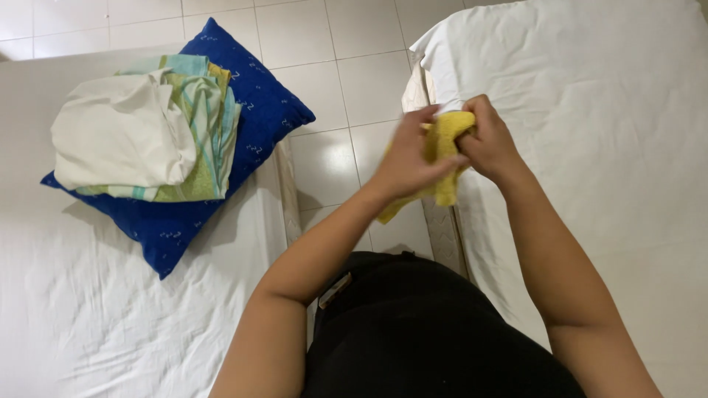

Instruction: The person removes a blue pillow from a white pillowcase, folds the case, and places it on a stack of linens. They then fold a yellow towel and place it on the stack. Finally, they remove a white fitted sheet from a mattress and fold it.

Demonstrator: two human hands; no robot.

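Both my hands hold a yellow cloth (445,140) bunched up in front of me, over the gap between two beds. My left hand (408,155) grips its near side, with a corner of the cloth hanging below it. My right hand (489,140) clasps the far side. A bit of white fabric shows at the top between my fingers.
A bed with a white sheet (605,133) lies to the right. Another white-sheeted bed (96,309) lies to the left, bearing a blue pillow (258,103) topped with folded white and green-striped linens (140,133). White floor tiles (332,81) run between them.
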